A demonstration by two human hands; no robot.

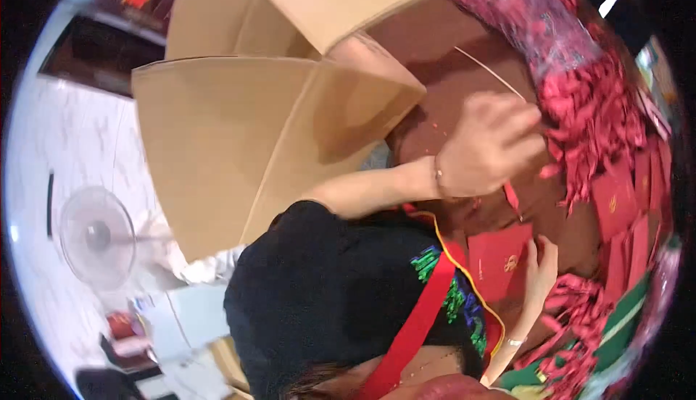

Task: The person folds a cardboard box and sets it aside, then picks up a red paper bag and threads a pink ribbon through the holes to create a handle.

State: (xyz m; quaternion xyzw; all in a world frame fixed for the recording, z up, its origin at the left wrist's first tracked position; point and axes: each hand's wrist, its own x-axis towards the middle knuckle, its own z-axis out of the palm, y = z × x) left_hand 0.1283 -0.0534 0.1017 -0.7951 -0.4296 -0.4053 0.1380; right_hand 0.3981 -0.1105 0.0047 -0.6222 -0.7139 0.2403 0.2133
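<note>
My left hand (489, 150) is raised over the brown tabletop (428, 121), blurred by motion. Its fingers are spread, and nothing shows in them. A red booklet (496, 259) with a gold emblem lies in front of my chest. The fingers of my right hand (542, 273) are bent around the booklet's right edge. A small red ribbon piece (512, 196) rests between the two hands. Beyond my left hand is a large heap of red ribbon pieces (594, 117), partly under clear plastic. Another red heap (576, 320) lies beside my right wrist.
An open cardboard box (225, 139) with raised flaps stands to the left, beside my left forearm. Another person's forearm (377, 59) shows behind a flap. More red booklets (616, 197) lie at the right. A thin stick (489, 72) is on the table. A fan (98, 237) stands far left.
</note>
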